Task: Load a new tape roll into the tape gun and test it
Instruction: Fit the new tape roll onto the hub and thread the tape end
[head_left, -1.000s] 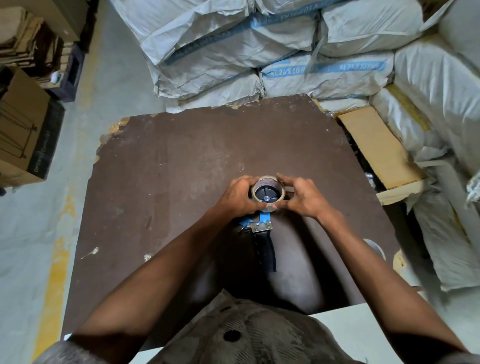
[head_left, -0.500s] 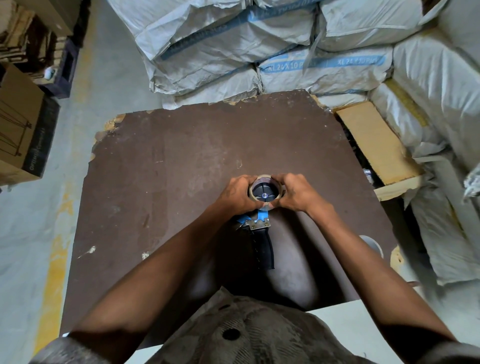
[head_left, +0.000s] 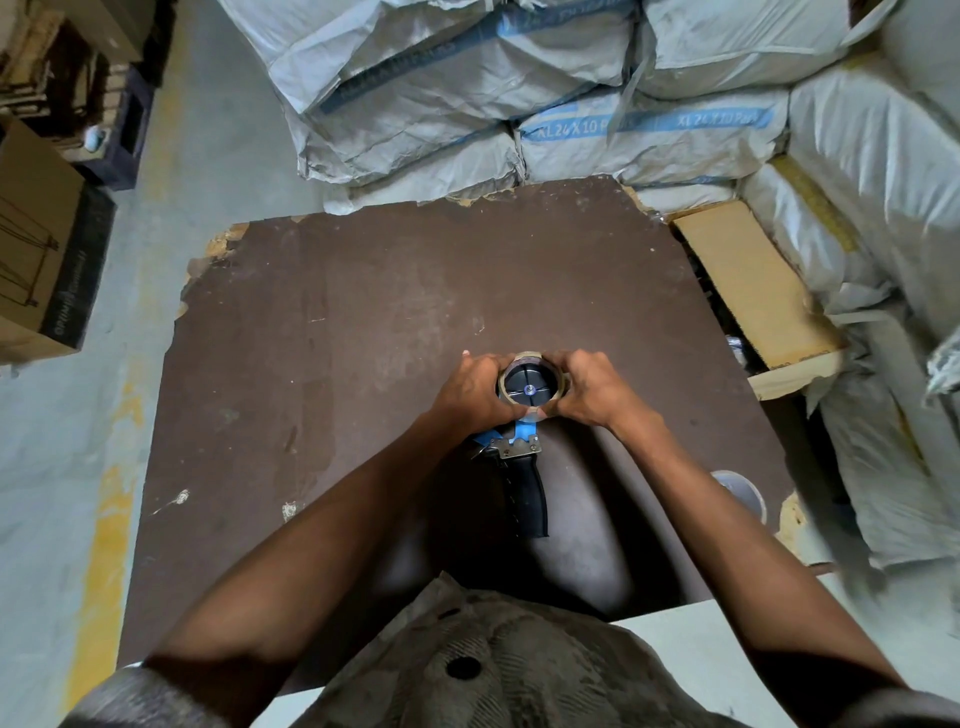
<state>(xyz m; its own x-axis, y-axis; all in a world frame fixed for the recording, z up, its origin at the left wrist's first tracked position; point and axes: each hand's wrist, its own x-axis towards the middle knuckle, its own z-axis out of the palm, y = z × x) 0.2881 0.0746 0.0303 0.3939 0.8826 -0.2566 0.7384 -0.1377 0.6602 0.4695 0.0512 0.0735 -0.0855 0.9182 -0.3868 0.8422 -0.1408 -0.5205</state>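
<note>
The tape gun (head_left: 524, 486) lies on the dark brown board (head_left: 363, 322), its black handle pointing toward me and its blue frame under my hands. A tan tape roll (head_left: 530, 387) sits around the gun's black hub. My left hand (head_left: 475, 392) grips the roll's left side, and my right hand (head_left: 589, 387) grips its right side. My fingers hide the roll's outer edges and the front of the gun.
Stacked grey sacks (head_left: 519, 93) wall off the far edge and right side. A tan board (head_left: 748, 280) lies at the right edge, cardboard boxes (head_left: 41, 249) stand on the floor at left, and a round grey object (head_left: 740, 491) peeks out by my right forearm.
Both hands have closed in tighter around the roll on the hub. The gun stays in place on the board.
</note>
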